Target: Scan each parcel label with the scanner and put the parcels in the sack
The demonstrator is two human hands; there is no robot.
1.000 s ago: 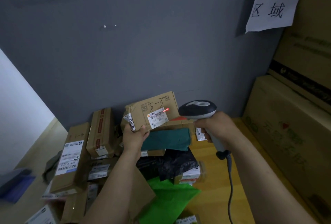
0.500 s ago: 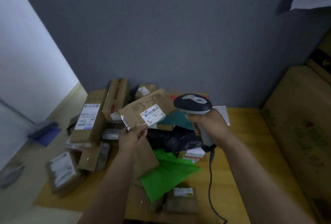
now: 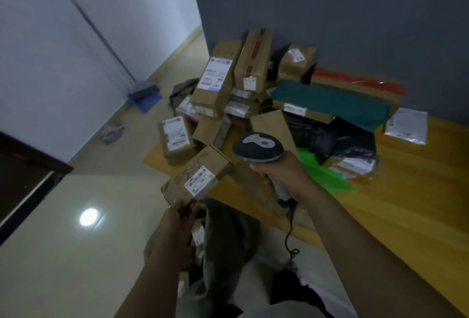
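the left hand [image 3: 181,216] is holding a small brown box [image 3: 203,165] by its near end, fingers pinching the edge, though the hand is blurry. the box is hanging tilted in the air, just above the open top of the grey-green sack [image 3: 228,236] and not inside it. a white label [image 3: 201,181] with black bars is showing on its top side. the right hand [image 3: 281,173] is gripping the handle of the scanner [image 3: 257,147] tight, and its dark head is sitting just right of the box, not touching it. a black cord [image 3: 289,234] is hanging down from the handle. parcels [image 3: 198,239] with white labels are peeking out inside the sack. behind the hands, a pile of brown boxes [image 3: 220,84] is lying on the wooden table [image 3: 393,203], with a bright green bag [image 3: 327,175] and a dark green parcel [image 3: 330,104] beside them. a broom [image 3: 143,87] is leaning on the white wall [image 3: 63,51] far left
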